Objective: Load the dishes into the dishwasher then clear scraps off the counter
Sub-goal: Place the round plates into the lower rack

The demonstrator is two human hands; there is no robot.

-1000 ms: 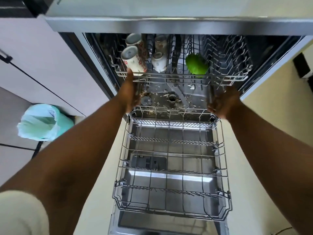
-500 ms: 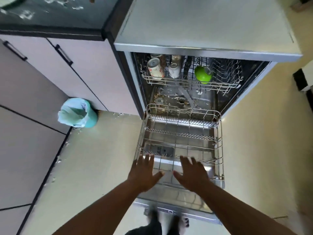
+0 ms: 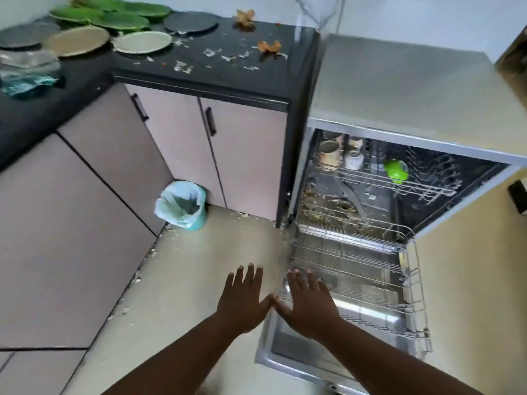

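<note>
Dishwasher [image 3: 399, 89] open, lower rack [image 3: 370, 269] out

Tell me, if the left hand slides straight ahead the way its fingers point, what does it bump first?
Probably the dark end panel of the counter cabinet, after bare floor. The left hand points up-frame; depth is unclear.

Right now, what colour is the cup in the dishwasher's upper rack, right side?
Bright green cup; the head view shows it.
</note>
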